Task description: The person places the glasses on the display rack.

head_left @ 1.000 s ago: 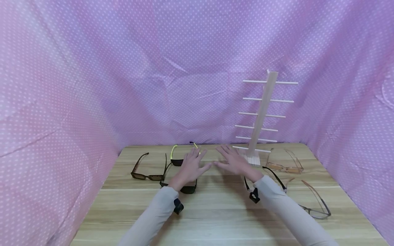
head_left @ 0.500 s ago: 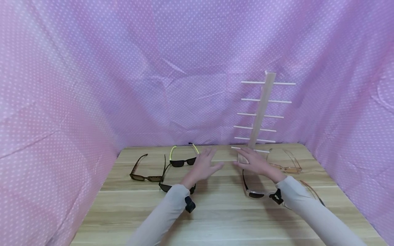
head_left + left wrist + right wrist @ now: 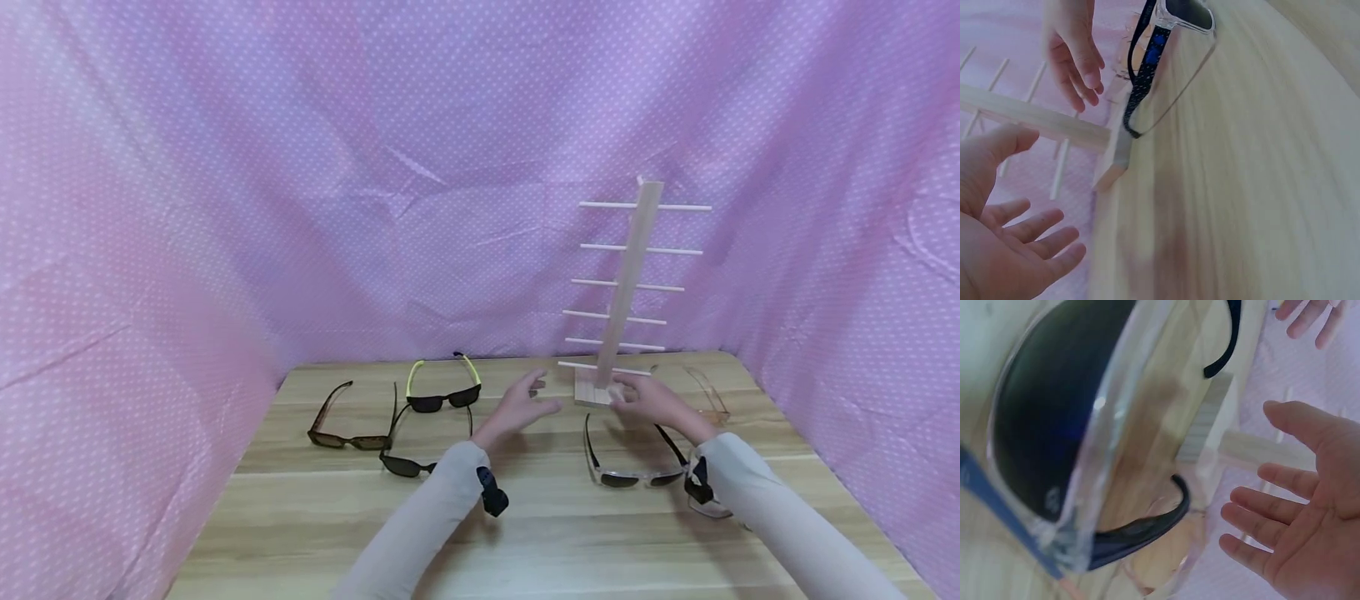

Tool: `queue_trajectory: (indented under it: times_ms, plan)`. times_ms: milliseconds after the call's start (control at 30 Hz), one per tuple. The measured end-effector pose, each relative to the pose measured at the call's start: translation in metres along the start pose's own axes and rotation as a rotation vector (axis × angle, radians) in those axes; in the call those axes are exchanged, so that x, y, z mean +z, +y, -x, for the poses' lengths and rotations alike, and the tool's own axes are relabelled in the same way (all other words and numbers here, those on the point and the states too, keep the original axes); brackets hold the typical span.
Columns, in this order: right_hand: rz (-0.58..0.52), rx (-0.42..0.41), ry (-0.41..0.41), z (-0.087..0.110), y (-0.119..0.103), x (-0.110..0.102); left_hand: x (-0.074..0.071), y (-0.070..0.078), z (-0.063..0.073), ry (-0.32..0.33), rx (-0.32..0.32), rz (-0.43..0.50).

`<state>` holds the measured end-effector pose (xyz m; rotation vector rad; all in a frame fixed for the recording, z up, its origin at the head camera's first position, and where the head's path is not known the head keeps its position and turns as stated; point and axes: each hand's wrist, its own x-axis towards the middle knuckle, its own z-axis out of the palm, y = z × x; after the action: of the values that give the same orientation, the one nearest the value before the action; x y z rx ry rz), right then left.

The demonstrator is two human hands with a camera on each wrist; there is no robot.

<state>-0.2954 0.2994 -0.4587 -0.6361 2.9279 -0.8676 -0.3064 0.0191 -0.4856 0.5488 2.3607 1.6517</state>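
Note:
A wooden display stand (image 3: 630, 279) with several crossbars rises from a flat base (image 3: 589, 390) at the back right of the table. My right hand (image 3: 652, 402) is beside that base, its fingers loosely bent; the right wrist view shows the palm (image 3: 1329, 519) holding nothing. To the left of the base is my left hand (image 3: 519, 408), fingers spread and nothing in them. Sunglasses with a clear frame (image 3: 636, 480) lie in front of the stand, below my right hand; in the right wrist view their dark lens (image 3: 1054, 406) looms large.
At the left lie brown tortoiseshell sunglasses (image 3: 348, 442), black sunglasses (image 3: 403, 467) partly behind the left sleeve, and black sunglasses with yellow-green temples (image 3: 444, 400). Orange-tinted glasses (image 3: 716, 414) lie behind my right wrist. My right sleeve mostly covers another pair of glasses (image 3: 708, 507). Polka-dot cloth surrounds the table.
Both hands have moved right, the left away from the dark sunglasses, the right past the stand's base to its right side. Their fingers have bent a little from flat.

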Motion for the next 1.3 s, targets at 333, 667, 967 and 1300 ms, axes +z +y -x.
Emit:
queue_trajectory:
  times_ms: [333, 667, 967, 1300]
  plan:
    - [-0.030, -0.017, -0.023, -0.008, 0.020, 0.005, 0.026, -0.016, -0.022, 0.060, -0.047, 0.166]
    - [-0.076, 0.025, -0.039, -0.013, 0.030, 0.005, 0.044, -0.026, -0.038, 0.090, -0.104, 0.150]
    - [0.001, -0.004, 0.000, -0.021, 0.025, 0.011, 0.053, -0.027, -0.050, 0.113, -0.128, 0.153]
    - [-0.035, -0.145, 0.049, -0.026, 0.032, 0.018, 0.057, -0.030, -0.057, 0.122, -0.077, 0.090]
